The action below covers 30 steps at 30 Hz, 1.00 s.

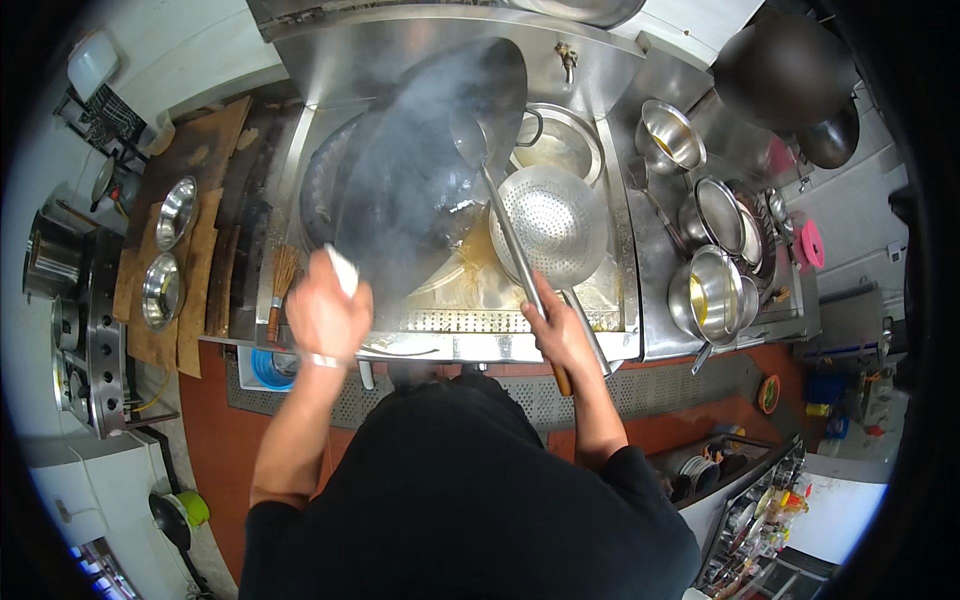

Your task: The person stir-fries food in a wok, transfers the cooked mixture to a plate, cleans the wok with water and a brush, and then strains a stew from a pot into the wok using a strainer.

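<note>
Smoke or steam rises from a dark metal wok (pixel 420 172), which is steeply tilted on the stove. My left hand (pixel 330 304) is closed on a folded white cloth (pixel 343 271) by the wok's near left edge; blur and smoke hide whether the cloth grips a wok handle. In my right hand (pixel 555 326) is the long handle of a metal ladle (pixel 474 142); its bowl is inside the wok. The ladle passes over the edge of a round perforated strainer (pixel 559 221), whose handle runs beneath my right forearm. Brownish liquid (pixel 480 251) runs from the wok onto the stove top.
A bamboo brush (pixel 281 281) lies left of the wok. Two steel bowls (pixel 178 214) stand on boards farther left. Behind the strainer is a round metal pan (pixel 559 139). Several steel bowls (pixel 703 296) and a spatula (pixel 660 206) occupy the right counter. A tap (pixel 568 61) projects from the back wall.
</note>
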Motion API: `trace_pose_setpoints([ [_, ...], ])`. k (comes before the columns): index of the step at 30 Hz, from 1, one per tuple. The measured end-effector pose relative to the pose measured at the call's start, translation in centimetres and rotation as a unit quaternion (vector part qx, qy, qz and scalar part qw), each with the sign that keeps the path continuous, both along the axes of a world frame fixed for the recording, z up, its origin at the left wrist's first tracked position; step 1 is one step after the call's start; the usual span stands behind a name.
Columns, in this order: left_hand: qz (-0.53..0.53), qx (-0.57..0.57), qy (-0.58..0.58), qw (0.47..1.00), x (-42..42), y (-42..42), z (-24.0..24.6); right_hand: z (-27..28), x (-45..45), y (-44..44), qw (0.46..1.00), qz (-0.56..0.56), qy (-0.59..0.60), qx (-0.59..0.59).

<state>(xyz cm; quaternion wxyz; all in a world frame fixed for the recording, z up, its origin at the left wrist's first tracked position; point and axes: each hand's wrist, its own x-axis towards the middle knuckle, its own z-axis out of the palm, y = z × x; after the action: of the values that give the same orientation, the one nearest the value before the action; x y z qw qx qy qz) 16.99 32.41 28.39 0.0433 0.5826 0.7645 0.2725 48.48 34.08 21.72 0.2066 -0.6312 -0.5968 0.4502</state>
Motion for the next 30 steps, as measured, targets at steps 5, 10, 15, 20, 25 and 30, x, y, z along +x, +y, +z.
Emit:
trace_pose_setpoints([
  [5,0.011,0.084,-0.109,0.99,-3.4,-2.0,-3.3,0.2,-1.5,0.4,0.994,0.071,-0.028,0.073],
  [10,0.067,-0.085,-0.386,0.916,-16.7,5.8,-7.0,-0.5,2.7,5.5,0.999,0.024,0.008,-0.037],
  [15,0.199,-0.092,-0.538,0.814,-15.9,7.3,-16.1,-0.7,11.1,11.2,0.983,-0.03,-0.172,0.058],
  [20,0.233,-0.067,-0.582,0.776,-7.9,9.3,-23.0,-5.2,14.7,20.3,0.953,-0.077,-0.286,0.064],
  [25,0.13,-0.168,-0.662,0.719,-7.7,6.3,-21.4,-11.0,14.9,21.1,0.818,-0.237,0.451,-0.267],
  [30,-0.025,-0.159,-0.653,0.74,-9.7,-6.3,-20.7,-11.1,11.3,11.8,0.646,-0.203,0.663,-0.318],
])
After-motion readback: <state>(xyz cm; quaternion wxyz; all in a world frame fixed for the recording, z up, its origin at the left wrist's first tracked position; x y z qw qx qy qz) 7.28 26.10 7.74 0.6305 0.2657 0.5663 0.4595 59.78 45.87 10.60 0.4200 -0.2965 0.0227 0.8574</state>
